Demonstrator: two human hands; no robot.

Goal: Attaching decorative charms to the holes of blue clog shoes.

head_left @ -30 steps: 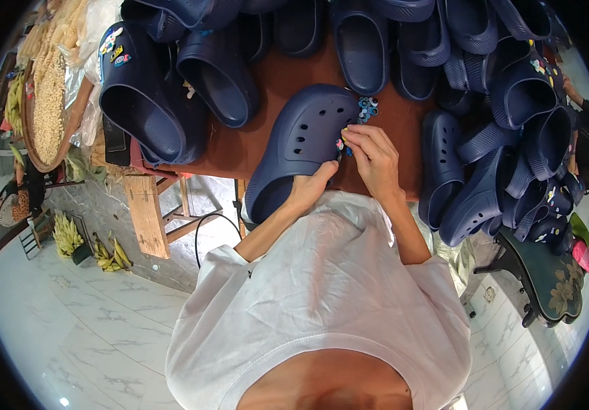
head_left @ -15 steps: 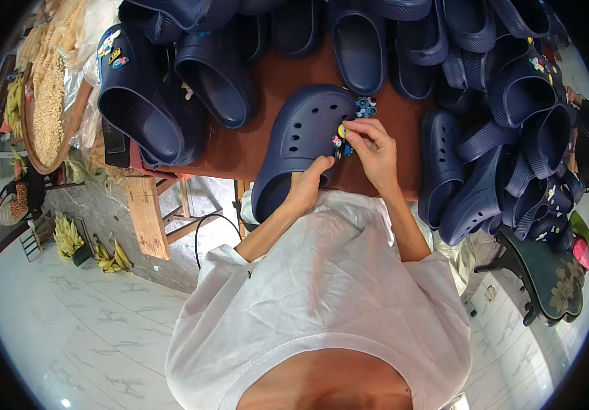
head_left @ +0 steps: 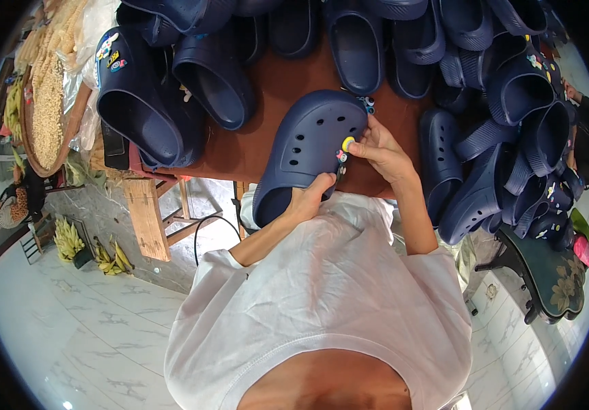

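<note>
The right hand [head_left: 384, 152] is closed at the fingertips on a small round yellow charm [head_left: 347, 143], thumb and forefinger pinching it against the upper of a navy foam clog [head_left: 308, 154]. The charm sits at the clog's right edge, just above a second small multicoloured charm [head_left: 341, 157] on the same edge. A blue-and-white charm [head_left: 367, 103] is fixed near the toe.

The left hand [head_left: 310, 195] is wrapped around the clog's heel end from below, thumb on the upper surface, fingers hidden beneath; the grasp is firm and closed on the shoe. The clog is held tilted, toe pointing away from the person, over the near edge of a brown table [head_left: 267, 137].

The clog's upper carries rows of ventilation holes, most of them unfilled.

Surroundings: the table is crowded with further navy clogs. One at the left [head_left: 137, 102] lies on its side and bears several coloured charms near its toe. A dense pile of clogs [head_left: 513, 137] occupies the right side, some with charms attached. A round woven tray of pale grain [head_left: 45, 102] sits at the far left. Bunches of bananas [head_left: 69, 239] lie on the pale tiled floor [head_left: 69, 328] below. A dark carved stool with floral pattern [head_left: 554, 273] stands at the right. The person wears a white shirt [head_left: 328, 294].
</note>
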